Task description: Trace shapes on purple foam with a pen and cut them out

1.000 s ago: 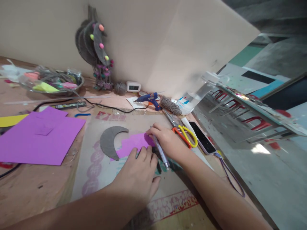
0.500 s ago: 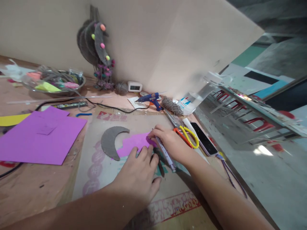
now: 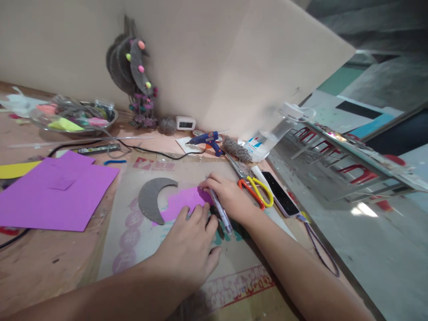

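My left hand (image 3: pixel 189 247) lies flat with its fingertips pressing on the lower edge of a small pink paper piece (image 3: pixel 182 200). A grey cardboard crescent (image 3: pixel 151 199) rests on the left part of that paper. My right hand (image 3: pixel 227 196) grips a pen (image 3: pixel 220 213), with the tip at the paper's right edge. Everything sits on a printed cardboard sheet (image 3: pixel 140 249).
Yellow and orange scissors (image 3: pixel 256 189) and a black phone (image 3: pixel 279 194) lie right of my right hand. A blue glue gun (image 3: pixel 205 139), twine and a small clock stand behind. A large pink sheet (image 3: pixel 53 191) covers the left; a bowl of scraps (image 3: pixel 72 120) sits far left.
Both hands stay on the pink piece. The pen tilted slightly in my right hand; the view shifted a little.
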`<state>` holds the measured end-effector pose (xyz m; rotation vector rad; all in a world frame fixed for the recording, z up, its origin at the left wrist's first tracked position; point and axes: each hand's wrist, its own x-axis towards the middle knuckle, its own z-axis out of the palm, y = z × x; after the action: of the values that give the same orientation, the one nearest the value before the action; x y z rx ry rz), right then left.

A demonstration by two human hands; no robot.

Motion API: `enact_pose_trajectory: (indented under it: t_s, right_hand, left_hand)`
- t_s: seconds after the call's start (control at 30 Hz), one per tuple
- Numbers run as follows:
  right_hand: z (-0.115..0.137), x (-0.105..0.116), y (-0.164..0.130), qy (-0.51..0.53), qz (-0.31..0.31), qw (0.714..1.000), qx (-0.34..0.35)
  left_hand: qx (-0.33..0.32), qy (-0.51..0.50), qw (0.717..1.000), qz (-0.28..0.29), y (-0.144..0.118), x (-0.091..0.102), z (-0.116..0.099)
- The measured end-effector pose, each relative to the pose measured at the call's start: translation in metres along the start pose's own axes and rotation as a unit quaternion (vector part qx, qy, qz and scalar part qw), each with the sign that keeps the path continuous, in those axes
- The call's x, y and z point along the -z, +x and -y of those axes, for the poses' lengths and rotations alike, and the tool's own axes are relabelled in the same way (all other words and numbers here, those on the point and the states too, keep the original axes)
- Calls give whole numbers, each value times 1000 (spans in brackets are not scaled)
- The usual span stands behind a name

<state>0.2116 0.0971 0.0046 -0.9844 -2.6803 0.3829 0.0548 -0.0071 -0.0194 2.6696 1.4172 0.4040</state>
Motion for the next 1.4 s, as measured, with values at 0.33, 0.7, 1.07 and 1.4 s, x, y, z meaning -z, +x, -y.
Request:
enact_pose_trajectory:
  t_s: [0.33, 0.7, 1.07, 1.4]
  right_hand:
    - [3, -1, -3, 2, -8, 999, -41]
    - [4, -2, -2, 17, -14, 999, -33]
    - [4, -6, -1, -16, -17, 997, -73]
    - [8, -9, 1, -37, -3, 999, -34]
  left_hand:
    - [-5, -2, 1000, -7, 0, 0, 0]
    - [5, -10, 1000, -6, -1, -1, -1]
    - [-1, -12, 1000, -4, 0, 1, -1]
    - [-3, -16, 1000, 2, 1, 2, 2]
